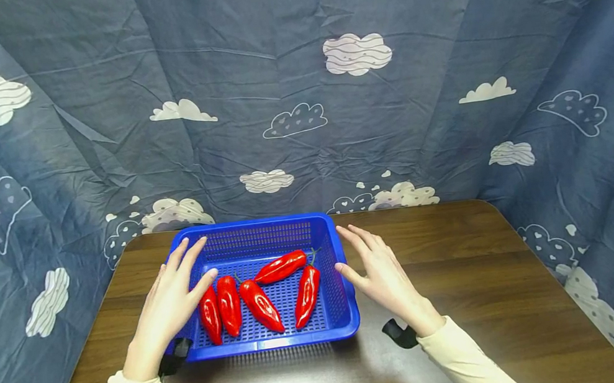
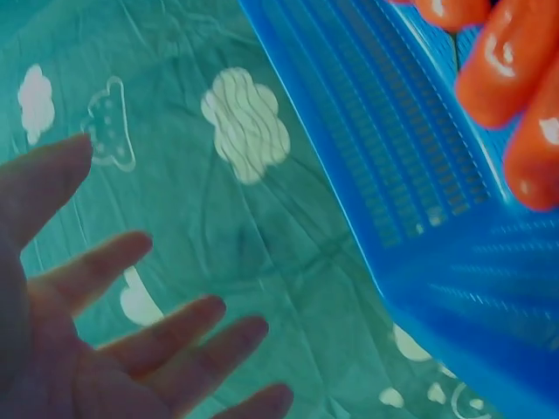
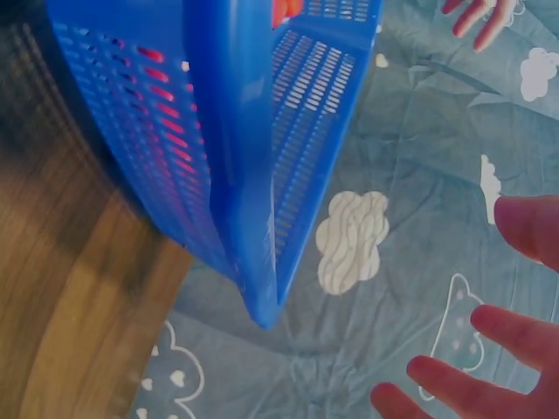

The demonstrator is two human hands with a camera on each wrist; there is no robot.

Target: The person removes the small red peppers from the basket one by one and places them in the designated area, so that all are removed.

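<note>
A blue plastic basket (image 1: 278, 343) with slotted walls stands on the table, several red peppers (image 1: 261, 307) lying loose across its floor. My left hand (image 1: 169, 299) hovers over the basket's left side with fingers spread, and its thumb overlaps a pepper in the head view. On the opposite side my right hand (image 1: 383, 277) hangs beside the right rim, fingers extended toward it. In the left wrist view the left fingers (image 2: 183, 336) show apart from the basket wall (image 2: 393, 175). The right wrist view shows the right fingers (image 3: 472, 384) away from the rim (image 3: 240, 175), holding nothing.
The brown wooden table (image 1: 462, 275) extends to the right of the basket and in front of it. A blue-grey curtain (image 1: 271, 64) with white clouds hangs behind the table and along both sides. Black wrist straps (image 1: 399, 334) sit at both wrists.
</note>
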